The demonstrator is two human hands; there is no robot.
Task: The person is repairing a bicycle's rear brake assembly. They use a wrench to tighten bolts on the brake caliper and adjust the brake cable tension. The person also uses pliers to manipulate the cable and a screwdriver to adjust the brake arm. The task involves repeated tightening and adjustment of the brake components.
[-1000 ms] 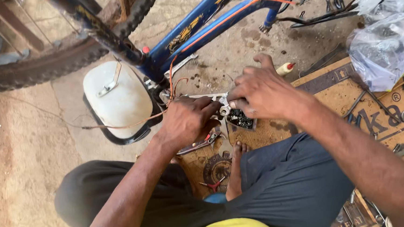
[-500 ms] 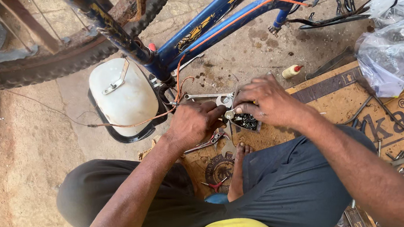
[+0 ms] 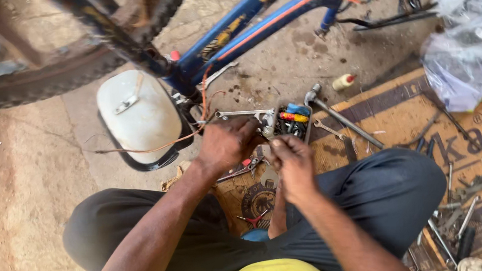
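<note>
Dusty ground: left hand [image 3: 226, 146] and right hand [image 3: 292, 164], fingers seemingly pinching something unseen, beside a small tool tray [image 3: 292, 122].

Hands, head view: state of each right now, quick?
Left hand: fingers curled closed beside the small parts tray; what it grips cannot be told.
Right hand: fingertips pinched together, any held item too small to tell.

The floor [image 3: 31, 195] was bare, dusty concrete, tan and cracked, stained with dark oil spots near the middle. Flattened brown cardboard [image 3: 399, 106] lay spread over its right side as a work mat. Daylight fell evenly, warm and soft, with only faint shadows. No walls, windows or furniture showed in view.
</note>
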